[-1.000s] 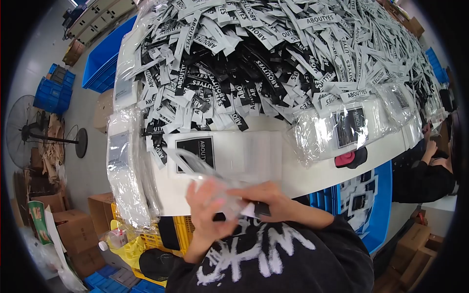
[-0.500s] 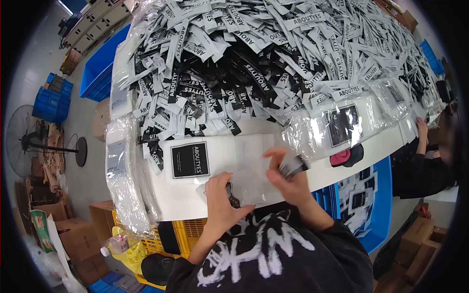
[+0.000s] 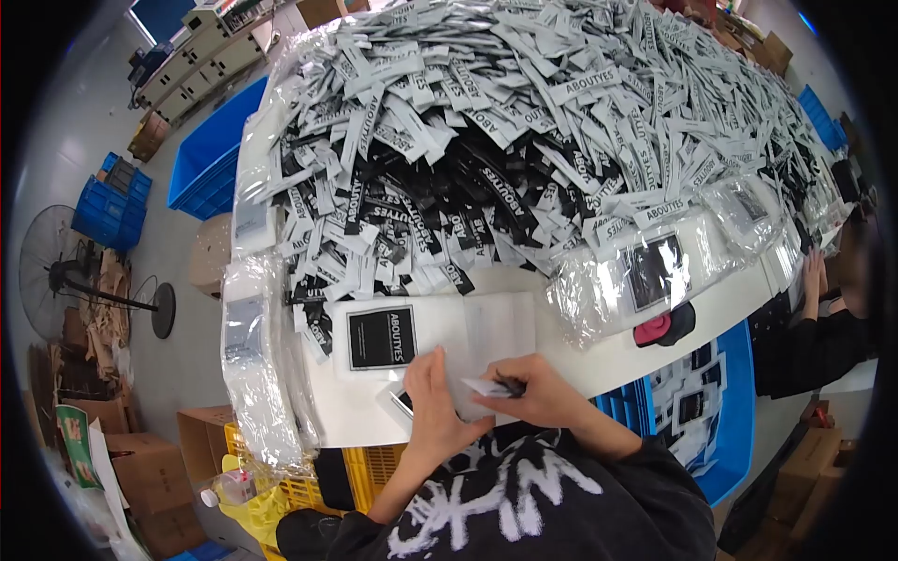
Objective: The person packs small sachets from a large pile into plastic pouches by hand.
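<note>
My left hand is closed round a clear plastic bag with a black panel, at the table's front edge. Just right of it, my right hand grips a small black and white strip. Beyond both hands lies a stack of white bags with a black ABOUTYES label. Behind the stack, a large heap of black and white ABOUTYES strips covers the table.
Clear-wrapped bag bundles lie at left and right. A pink and black item sits near the front edge. A blue crate holds packets below. A co-worker's hand is far right, and a fan far left.
The view has shifted slightly. My right hand has come down and left, nearer my left hand, with the strip in it. My left hand stays by the front of the stack.
</note>
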A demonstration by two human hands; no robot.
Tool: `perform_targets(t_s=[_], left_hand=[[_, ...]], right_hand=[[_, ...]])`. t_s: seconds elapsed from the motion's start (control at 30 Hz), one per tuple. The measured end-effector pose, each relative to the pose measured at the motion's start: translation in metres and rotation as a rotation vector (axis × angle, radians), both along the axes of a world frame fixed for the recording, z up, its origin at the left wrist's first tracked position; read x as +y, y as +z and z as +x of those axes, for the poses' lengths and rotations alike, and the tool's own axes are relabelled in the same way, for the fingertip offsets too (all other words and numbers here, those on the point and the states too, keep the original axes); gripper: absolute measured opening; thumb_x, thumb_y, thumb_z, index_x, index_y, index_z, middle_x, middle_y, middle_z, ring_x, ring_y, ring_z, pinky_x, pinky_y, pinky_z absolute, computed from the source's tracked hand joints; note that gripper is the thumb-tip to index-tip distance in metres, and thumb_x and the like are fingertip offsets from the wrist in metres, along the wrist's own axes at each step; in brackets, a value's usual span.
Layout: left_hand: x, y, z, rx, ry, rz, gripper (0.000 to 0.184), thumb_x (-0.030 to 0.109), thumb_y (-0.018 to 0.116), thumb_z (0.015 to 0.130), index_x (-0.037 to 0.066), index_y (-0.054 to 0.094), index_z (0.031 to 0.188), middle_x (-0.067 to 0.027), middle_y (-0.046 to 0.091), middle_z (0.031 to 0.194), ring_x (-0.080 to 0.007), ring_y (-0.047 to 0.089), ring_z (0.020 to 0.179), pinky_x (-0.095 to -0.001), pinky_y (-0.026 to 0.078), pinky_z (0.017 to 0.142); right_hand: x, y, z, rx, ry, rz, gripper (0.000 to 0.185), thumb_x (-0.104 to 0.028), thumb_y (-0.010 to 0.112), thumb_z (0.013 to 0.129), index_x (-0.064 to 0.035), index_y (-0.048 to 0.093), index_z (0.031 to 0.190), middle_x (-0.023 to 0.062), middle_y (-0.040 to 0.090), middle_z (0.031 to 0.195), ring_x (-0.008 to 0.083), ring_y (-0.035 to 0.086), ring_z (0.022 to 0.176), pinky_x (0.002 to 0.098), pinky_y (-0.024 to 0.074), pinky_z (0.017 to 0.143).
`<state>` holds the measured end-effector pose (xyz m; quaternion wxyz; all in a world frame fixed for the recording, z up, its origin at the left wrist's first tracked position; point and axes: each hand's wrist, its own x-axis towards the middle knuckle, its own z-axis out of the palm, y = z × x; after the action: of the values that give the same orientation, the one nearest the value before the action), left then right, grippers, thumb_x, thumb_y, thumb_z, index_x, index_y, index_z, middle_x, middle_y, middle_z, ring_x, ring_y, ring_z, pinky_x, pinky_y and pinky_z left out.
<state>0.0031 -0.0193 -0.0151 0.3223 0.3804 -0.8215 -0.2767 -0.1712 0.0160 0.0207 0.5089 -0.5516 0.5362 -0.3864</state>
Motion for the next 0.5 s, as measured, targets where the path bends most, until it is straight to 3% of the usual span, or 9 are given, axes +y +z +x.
perform_targets(t_s=[0.13, 0.17, 0.3, 0.5], left_hand=[[0.003, -0.001, 0.005, 0.051, -0.034, 0.122, 0.095, 0.016, 0.080, 0.048, 0.001, 0.032, 0.129, -0.0205, 0.040, 0.117, -0.0387, 0.038, 0.107, -0.0481, 0.030, 0.092], [0.002, -0.001, 0.005, 0.072, -0.048, 0.080, 0.090, 0.017, 0.081, 0.048, 0.002, 0.036, 0.125, -0.0192, 0.041, 0.115, -0.0367, 0.039, 0.107, -0.0470, 0.031, 0.090], [0.003, 0.001, 0.001, -0.029, -0.070, 0.062, 0.089, 0.019, 0.082, 0.048, 0.002, 0.039, 0.124, -0.0179, 0.041, 0.117, -0.0355, 0.039, 0.107, -0.0464, 0.030, 0.091], [-0.001, 0.003, 0.009, -0.089, -0.256, 0.045, 0.082, 0.021, 0.084, 0.054, 0.010, 0.042, 0.123, -0.0208, 0.037, 0.127, -0.0393, 0.036, 0.115, -0.0450, 0.032, 0.095]], right_hand=[[-0.008, -0.005, -0.004, -0.291, 0.085, -0.046, 0.017, -0.014, 0.070, 0.082, 0.0006, 0.061, 0.083, 0.0018, 0.053, 0.067, 0.0062, 0.042, 0.061, 0.0237, 0.0352, 0.055], [-0.006, -0.008, -0.011, -0.409, 0.072, 0.238, 0.020, -0.017, 0.065, 0.085, 0.0030, 0.062, 0.088, 0.0057, 0.058, 0.068, 0.0066, 0.043, 0.063, 0.0263, 0.0391, 0.058], [-0.009, -0.014, -0.015, -0.003, 0.160, 0.162, 0.022, -0.012, 0.062, 0.080, 0.0023, 0.063, 0.097, 0.0096, 0.061, 0.073, 0.0098, 0.052, 0.068, 0.0273, 0.0441, 0.065], [0.000, -0.028, -0.014, -0.064, 0.230, 0.053, 0.043, -0.007, 0.062, 0.076, -0.0009, 0.056, 0.118, 0.0135, 0.065, 0.082, 0.0164, 0.055, 0.069, 0.0312, 0.0463, 0.070]])
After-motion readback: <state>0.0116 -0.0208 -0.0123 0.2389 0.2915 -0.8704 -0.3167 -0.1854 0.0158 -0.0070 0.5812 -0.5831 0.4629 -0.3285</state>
